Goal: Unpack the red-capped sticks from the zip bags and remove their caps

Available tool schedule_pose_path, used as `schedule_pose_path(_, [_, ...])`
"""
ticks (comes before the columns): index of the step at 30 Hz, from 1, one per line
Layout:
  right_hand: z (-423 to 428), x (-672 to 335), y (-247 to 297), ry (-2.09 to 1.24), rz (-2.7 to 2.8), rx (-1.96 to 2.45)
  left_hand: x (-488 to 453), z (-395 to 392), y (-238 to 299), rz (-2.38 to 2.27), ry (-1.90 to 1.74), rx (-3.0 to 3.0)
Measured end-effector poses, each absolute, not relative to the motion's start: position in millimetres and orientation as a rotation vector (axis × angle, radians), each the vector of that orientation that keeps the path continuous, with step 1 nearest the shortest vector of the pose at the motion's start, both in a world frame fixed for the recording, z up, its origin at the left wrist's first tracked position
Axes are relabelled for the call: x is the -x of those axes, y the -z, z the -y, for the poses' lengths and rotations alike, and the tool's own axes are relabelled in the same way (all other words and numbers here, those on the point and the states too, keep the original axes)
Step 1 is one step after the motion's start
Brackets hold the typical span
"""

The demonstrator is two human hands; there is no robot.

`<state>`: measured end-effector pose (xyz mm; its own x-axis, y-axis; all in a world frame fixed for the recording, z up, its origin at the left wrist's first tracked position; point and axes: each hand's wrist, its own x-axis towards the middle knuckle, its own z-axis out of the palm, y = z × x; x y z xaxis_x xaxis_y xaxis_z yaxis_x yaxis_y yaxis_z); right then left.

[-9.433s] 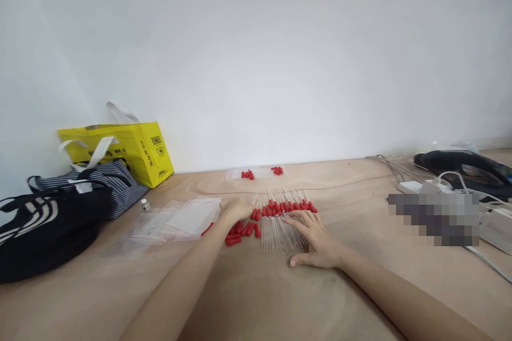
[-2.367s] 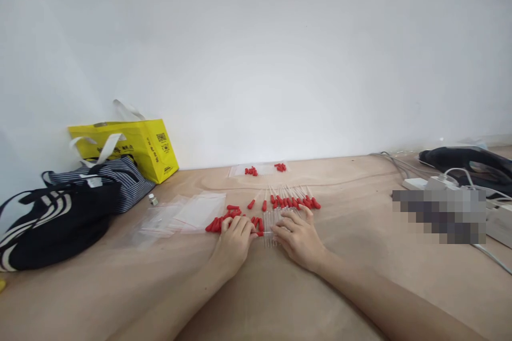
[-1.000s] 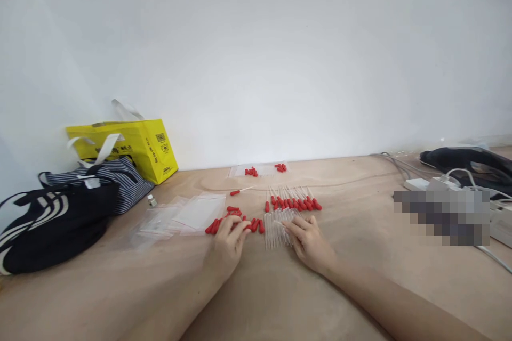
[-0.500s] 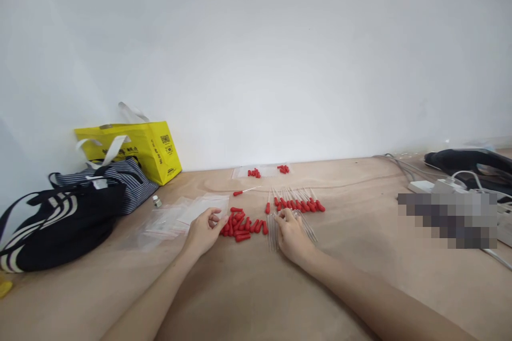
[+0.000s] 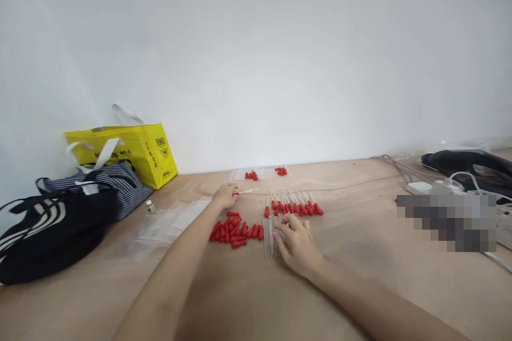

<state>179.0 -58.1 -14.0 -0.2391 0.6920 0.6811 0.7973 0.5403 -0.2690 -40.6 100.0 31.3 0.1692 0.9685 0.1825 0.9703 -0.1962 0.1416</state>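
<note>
My left hand (image 5: 224,195) is stretched far forward, its fingers closed on the red bulb end of a single glass dropper (image 5: 245,191) lying apart from the others. My right hand (image 5: 295,240) rests on a bundle of bare glass tubes (image 5: 270,227), fingers curled over them. A loose pile of red rubber bulbs (image 5: 236,228) lies between my arms. Behind the tubes is a row of assembled droppers with red bulbs (image 5: 294,205).
Clear zip bags (image 5: 168,222) lie left of the bulbs; a packed bag with red bulbs (image 5: 264,173) sits by the wall. Yellow tote (image 5: 132,150), striped bag (image 5: 102,185) and black bag (image 5: 48,229) at left. Power strips and cables (image 5: 436,189) at right.
My left hand left the pile of red bulbs and reached forward to the lone dropper. My right hand stayed on the glass tubes, shifting slightly.
</note>
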Motion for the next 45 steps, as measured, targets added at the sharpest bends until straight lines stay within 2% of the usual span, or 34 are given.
schedule_pose_path(7, [53, -228, 18, 0.192, 1.889, 1.178, 29, -115, -35, 2.111, 0.153, 2.413])
schedule_pose_path(17, [41, -243, 25, 0.208, 1.834, 1.237, -20, -69, -30, 2.401, 0.041, 2.648])
schedule_pose_path(23, [41, -241, 25, 0.197, 1.827, 1.238, -39, -47, -33, 2.426, 0.212, 2.705])
schedule_pose_path(29, [46, -238, 18, 0.294, 1.822, 1.224, -32, -9, -51, 2.075, 0.650, 2.677])
schedule_pose_path(33, [57, -227, 7, 0.412, 1.963, 1.124, -22, 38, -42, 1.625, 0.750, 2.859])
schedule_pose_path(37, [65, -213, 5, 0.428, 2.144, 0.927, -16, 68, -19, 1.203, 0.913, 2.766])
schedule_pose_path(40, [67, -207, 9, 0.401, 2.182, 0.873, -16, 74, -7, 1.050, 1.010, 2.672])
schedule_pose_path(45, [68, -208, 15, 0.423, 2.210, 0.868, -18, 71, -2, 0.947, 0.974, 2.557])
